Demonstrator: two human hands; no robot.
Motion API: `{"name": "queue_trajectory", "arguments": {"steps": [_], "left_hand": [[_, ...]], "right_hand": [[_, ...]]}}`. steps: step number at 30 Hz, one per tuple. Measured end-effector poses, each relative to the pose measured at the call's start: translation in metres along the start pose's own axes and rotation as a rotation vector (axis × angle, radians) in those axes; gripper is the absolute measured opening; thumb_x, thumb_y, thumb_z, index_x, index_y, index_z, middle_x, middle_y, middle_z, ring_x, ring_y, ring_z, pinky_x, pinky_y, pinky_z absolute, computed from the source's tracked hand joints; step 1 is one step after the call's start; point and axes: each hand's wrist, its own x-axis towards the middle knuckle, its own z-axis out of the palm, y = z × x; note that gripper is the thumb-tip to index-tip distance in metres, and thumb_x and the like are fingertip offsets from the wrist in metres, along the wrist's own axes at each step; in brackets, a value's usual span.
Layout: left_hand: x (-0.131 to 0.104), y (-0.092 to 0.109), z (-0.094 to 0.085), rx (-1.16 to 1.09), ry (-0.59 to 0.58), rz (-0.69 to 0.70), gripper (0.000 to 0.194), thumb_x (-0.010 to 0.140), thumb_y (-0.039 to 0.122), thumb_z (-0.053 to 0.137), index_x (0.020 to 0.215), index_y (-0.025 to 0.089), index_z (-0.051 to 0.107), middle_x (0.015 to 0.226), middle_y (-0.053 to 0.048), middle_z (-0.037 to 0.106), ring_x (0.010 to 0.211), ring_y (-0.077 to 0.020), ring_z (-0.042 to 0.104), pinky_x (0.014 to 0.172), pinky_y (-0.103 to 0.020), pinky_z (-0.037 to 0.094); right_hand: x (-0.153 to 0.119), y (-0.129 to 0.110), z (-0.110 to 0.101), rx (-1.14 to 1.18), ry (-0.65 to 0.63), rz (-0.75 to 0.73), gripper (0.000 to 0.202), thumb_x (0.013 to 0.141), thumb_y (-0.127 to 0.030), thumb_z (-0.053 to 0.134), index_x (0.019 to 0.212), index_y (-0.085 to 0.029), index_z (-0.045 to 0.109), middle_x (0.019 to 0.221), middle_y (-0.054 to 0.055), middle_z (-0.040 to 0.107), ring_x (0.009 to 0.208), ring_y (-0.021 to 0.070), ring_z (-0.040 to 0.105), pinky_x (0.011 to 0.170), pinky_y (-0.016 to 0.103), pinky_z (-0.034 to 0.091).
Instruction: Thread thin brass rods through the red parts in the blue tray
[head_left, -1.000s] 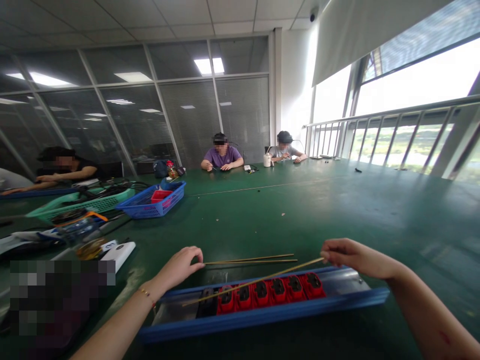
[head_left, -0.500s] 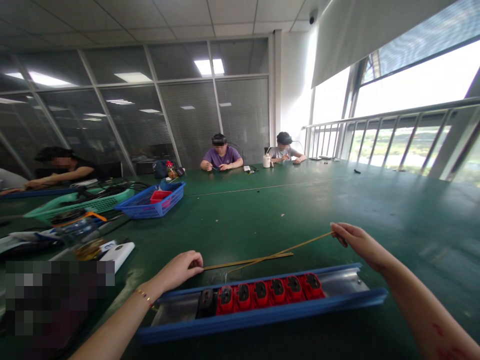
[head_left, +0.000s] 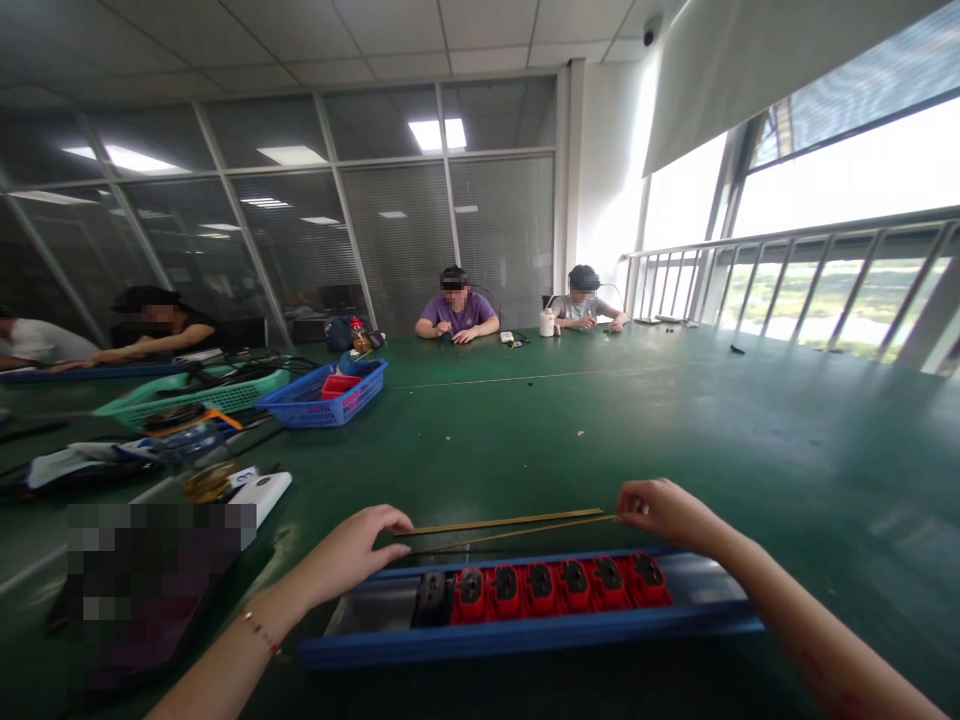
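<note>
Several thin brass-coloured strips (head_left: 510,521) lie across the table behind a power-strip housing. My right hand (head_left: 660,510) pinches the right end of one strip (head_left: 517,533), held low and slanting down to the left. My left hand (head_left: 367,540) is at the strips' left ends, thumb and index finger apart around them. In front of both hands sits the blue metal channel housing (head_left: 532,638), its inside silvery. A row of red socket modules (head_left: 574,590) and one black module (head_left: 431,597) at the left end fill its middle. My right forearm covers the housing's right end.
At left stand a blue basket (head_left: 322,405) with a red box and a green basket (head_left: 195,393) of cables. A white device (head_left: 271,497) lies nearer, beside other clutter. Co-workers sit at the far side and left; a white bottle (head_left: 547,322) stands by one.
My right hand has lowered and moved left, bringing its strip down near the others. The left thumb and index finger have parted. The view has turned slightly left.
</note>
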Motion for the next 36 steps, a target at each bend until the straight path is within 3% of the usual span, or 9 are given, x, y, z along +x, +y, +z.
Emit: {"name": "queue_trajectory", "arguments": {"steps": [6,10,14,22,27,32,36], "left_hand": [[0.018,-0.015,0.006,0.137,-0.049,0.035,0.033,0.07,0.039,0.058,0.099,0.024,0.059,0.103,-0.003,0.06,0.096,-0.0211,0.053,0.084,-0.03,0.04],[0.025,-0.02,0.009,0.199,-0.079,0.049,0.033,0.069,0.035,0.06,0.1,0.026,0.058,0.104,-0.002,0.06,0.098,-0.0206,0.053,0.085,-0.029,0.039],[0.028,-0.017,0.01,0.252,-0.094,0.071,0.028,0.072,0.029,0.056,0.099,0.027,0.058,0.099,-0.001,0.061,0.093,-0.0189,0.055,0.081,-0.028,0.04],[0.038,-0.009,0.016,0.332,-0.105,0.099,0.023,0.067,0.009,0.046,0.078,0.023,0.06,0.079,0.0,0.062,0.074,-0.0163,0.056,0.064,-0.024,0.038],[0.041,-0.01,0.019,0.308,-0.11,0.054,0.021,0.057,0.008,0.047,0.069,0.02,0.059,0.071,0.0,0.06,0.063,-0.0143,0.054,0.053,-0.021,0.035],[0.029,0.001,0.001,0.2,-0.038,0.049,0.016,0.07,0.018,0.043,0.078,0.019,0.057,0.081,-0.001,0.06,0.074,-0.0148,0.055,0.065,-0.022,0.04],[0.007,0.026,-0.008,-0.207,0.043,0.034,0.019,0.078,0.027,0.04,0.085,0.019,0.056,0.079,0.0,0.061,0.074,-0.0153,0.055,0.066,-0.023,0.042]], "right_hand": [[0.023,-0.034,0.009,-0.405,-0.012,-0.035,0.015,0.076,-0.025,0.05,0.073,-0.022,0.064,0.076,0.003,0.068,0.075,0.0209,0.062,0.062,0.026,0.038],[0.03,-0.043,0.011,-0.468,-0.043,-0.087,0.014,0.075,-0.025,0.054,0.086,-0.022,0.063,0.091,0.005,0.066,0.09,0.0225,0.059,0.072,0.028,0.038],[0.033,-0.042,0.012,-0.446,-0.109,-0.177,0.032,0.071,-0.022,0.055,0.103,-0.024,0.057,0.103,0.006,0.063,0.097,0.0238,0.056,0.077,0.032,0.038],[0.047,-0.047,0.02,-0.516,-0.204,-0.172,0.026,0.064,-0.01,0.05,0.085,-0.02,0.063,0.087,0.007,0.067,0.083,0.024,0.061,0.065,0.029,0.038],[0.045,-0.036,0.023,-0.329,-0.23,-0.141,0.02,0.06,-0.015,0.052,0.076,-0.02,0.061,0.078,0.003,0.065,0.07,0.0193,0.058,0.056,0.024,0.036],[0.023,-0.028,0.007,0.106,-0.117,-0.147,0.011,0.068,-0.016,0.046,0.074,-0.018,0.055,0.067,-0.002,0.055,0.06,0.0117,0.048,0.053,0.02,0.035],[-0.005,-0.032,-0.003,0.375,0.041,-0.05,0.012,0.077,-0.023,0.04,0.078,-0.019,0.051,0.065,-0.003,0.048,0.06,0.0114,0.043,0.053,0.02,0.035]]}}
